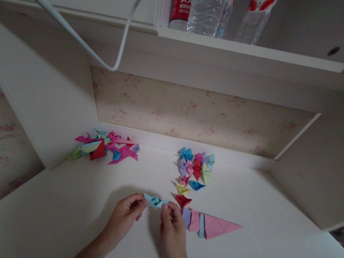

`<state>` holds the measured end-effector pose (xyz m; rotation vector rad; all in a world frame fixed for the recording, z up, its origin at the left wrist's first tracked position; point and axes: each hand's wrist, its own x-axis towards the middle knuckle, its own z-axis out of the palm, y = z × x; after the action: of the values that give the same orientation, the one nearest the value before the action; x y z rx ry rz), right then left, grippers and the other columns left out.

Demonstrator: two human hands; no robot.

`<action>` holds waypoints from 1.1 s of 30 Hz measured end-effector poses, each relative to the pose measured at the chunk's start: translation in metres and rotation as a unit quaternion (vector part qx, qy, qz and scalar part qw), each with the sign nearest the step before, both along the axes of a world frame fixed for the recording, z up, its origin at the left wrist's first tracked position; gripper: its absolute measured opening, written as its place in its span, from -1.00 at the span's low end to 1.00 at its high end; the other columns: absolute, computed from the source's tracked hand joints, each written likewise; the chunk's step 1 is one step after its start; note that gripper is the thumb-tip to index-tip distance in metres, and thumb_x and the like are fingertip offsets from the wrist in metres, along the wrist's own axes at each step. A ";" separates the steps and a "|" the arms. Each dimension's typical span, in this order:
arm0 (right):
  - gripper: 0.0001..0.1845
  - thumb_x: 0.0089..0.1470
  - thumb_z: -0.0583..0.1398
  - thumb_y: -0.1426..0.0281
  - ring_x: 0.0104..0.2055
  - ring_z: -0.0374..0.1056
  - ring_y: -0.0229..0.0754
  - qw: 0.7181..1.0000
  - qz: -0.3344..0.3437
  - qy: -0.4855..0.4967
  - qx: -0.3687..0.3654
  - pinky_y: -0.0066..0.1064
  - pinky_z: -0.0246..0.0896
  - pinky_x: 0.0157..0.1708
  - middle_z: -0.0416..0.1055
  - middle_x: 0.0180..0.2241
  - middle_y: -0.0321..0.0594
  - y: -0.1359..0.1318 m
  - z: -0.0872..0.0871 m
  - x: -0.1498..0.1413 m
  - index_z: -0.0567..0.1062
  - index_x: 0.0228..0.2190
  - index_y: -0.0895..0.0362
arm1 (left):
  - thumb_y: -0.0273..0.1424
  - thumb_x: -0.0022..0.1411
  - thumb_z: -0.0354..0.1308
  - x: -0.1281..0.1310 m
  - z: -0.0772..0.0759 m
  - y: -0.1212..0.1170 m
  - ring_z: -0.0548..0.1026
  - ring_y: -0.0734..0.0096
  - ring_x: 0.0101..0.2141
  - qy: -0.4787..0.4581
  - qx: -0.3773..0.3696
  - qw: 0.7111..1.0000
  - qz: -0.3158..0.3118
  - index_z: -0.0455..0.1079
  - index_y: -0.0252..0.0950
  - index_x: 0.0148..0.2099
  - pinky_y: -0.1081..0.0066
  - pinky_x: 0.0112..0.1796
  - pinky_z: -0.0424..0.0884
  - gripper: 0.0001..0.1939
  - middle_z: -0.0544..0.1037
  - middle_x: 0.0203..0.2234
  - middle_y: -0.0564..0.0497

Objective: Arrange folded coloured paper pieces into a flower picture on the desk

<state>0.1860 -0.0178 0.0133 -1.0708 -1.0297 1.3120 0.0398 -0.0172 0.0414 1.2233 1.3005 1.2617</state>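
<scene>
Light-blue folded paper piece [155, 201] spans left hand [127, 213] and right hand [173, 228], its pointed ends pinched between thumbs and fingers, above bare white tabletop [81, 219]; just right, flat pink paper triangle [220, 228] tapers away.

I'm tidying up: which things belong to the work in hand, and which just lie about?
In the work:
- blue paper, in left hand and right hand
- probably flat pieces, folded shapes, paper pile

Seemingly just about:
- bottles
- cable
</scene>
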 end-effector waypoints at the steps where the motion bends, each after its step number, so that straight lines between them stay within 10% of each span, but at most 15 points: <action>1: -0.65 0.10 0.15 0.06 -0.63 -0.03 -0.37 1.000 -0.001 -0.004 0.001 -0.52 -0.17 -0.67 0.10 -0.57 -0.44 0.000 0.000 0.000 0.35 -0.37 0.11 | -0.10 0.08 0.19 0.000 -0.001 0.000 0.24 0.52 -0.61 -0.003 -0.002 1.000 0.001 0.42 -0.30 -0.42 0.53 -0.55 0.15 -0.67 0.27 -0.69 0.15; 10: -0.67 0.11 0.14 0.10 -0.60 -0.02 -0.35 1.000 0.004 -0.023 0.019 -0.51 -0.16 -0.67 0.13 -0.55 -0.40 -0.001 -0.004 -0.002 0.41 -0.33 0.12 | -0.12 0.06 0.23 -0.004 -0.010 0.003 0.30 0.51 -0.59 0.012 0.022 0.999 0.026 0.42 -0.26 -0.08 0.53 -0.58 0.20 -0.57 0.46 -0.49 0.07; 25: -0.51 0.08 0.15 0.06 -0.64 -0.03 -0.37 0.999 0.002 0.047 -0.027 -0.54 -0.19 -0.68 0.16 -0.57 -0.44 0.000 -0.003 -0.004 0.35 -0.06 0.11 | -0.11 0.08 0.20 -0.014 -0.018 0.009 0.39 0.49 -0.64 0.107 0.022 0.994 0.022 0.46 -0.26 -0.21 0.51 -0.60 0.27 -0.65 0.58 -0.41 0.00; 33: -0.73 0.13 0.12 0.19 -0.59 0.11 -0.33 0.988 0.134 -0.071 0.035 -0.53 -0.08 -0.63 0.27 -0.61 -0.38 -0.012 -0.004 -0.012 0.49 -0.33 0.11 | -0.09 0.04 0.22 -0.021 0.001 0.019 0.45 0.42 -0.61 0.133 0.011 0.984 0.120 0.43 -0.26 -0.20 0.51 -0.60 0.25 -0.63 0.58 -0.50 0.05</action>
<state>0.1744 -0.0299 0.0093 -1.0098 -1.3545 1.4164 0.0189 0.0021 0.0420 1.3129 1.6723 1.3144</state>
